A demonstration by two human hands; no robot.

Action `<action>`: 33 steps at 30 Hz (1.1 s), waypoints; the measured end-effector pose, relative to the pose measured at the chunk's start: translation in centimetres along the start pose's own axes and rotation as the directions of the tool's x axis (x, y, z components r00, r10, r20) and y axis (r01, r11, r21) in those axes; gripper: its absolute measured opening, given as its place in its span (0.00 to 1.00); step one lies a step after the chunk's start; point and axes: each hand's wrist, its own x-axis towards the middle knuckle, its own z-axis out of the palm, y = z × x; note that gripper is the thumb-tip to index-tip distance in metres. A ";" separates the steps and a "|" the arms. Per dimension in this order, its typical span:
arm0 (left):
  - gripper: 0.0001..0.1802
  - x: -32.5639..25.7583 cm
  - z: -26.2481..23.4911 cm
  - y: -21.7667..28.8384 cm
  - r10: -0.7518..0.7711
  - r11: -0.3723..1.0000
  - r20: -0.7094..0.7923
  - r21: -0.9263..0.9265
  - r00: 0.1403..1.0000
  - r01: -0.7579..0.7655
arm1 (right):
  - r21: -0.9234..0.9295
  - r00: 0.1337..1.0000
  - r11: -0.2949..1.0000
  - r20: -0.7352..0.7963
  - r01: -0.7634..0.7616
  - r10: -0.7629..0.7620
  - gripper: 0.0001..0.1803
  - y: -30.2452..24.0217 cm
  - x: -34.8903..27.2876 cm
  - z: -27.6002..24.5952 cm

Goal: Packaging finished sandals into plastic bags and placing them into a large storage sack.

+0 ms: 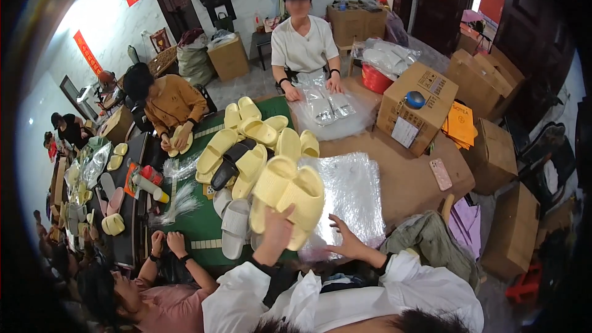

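Note:
My left hand (275, 229) grips a pair of pale yellow foam slippers (288, 192) from below and holds them upright above the table. My right hand (347, 240) lies with spread fingers on a stack of clear plastic bags (353, 192) and holds nothing. Just left of the held pair sits a heap of more yellow slippers (256, 132), with a black slipper (229, 163) and white slippers (234, 225) among them, on the green table (200, 222).
A person in white across the table handles clear bags (327, 108). A person in brown (169, 105) at the left holds a slipper. Another person's hands (168, 243) rest at the near left. A cardboard box (416, 108), a pink phone (440, 174) and more boxes (512, 228) are at the right.

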 end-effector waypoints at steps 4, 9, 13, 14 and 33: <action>0.22 -1.0 5.5 -5.2 -0.120 0.988 0.053 -0.088 0.991 0.124 | 0.138 0.964 0.990 -0.267 0.037 0.001 0.42 0.6 0.1 0.9; 0.14 -0.7 4.2 -12.4 -0.583 0.767 0.101 -0.260 0.806 0.587 | 0.245 0.765 0.969 -0.622 -0.012 0.166 0.34 5.7 -2.8 -3.2; 0.19 0.6 3.7 -16.3 -0.672 0.721 0.119 -0.119 0.731 0.682 | 0.205 0.784 0.969 -0.576 -0.135 0.231 0.30 6.9 -2.8 -8.8; 0.19 1.9 3.2 -17.5 -0.598 0.790 0.183 -0.031 0.780 0.613 | 0.175 0.798 0.979 -0.573 -0.102 0.186 0.30 8.1 -2.5 -9.6; 0.24 -2.5 -4.7 -17.7 -0.690 -0.398 0.214 0.686 0.691 -0.609 | -0.523 0.854 0.691 -0.436 -0.498 0.285 0.18 16.3 1.9 -5.1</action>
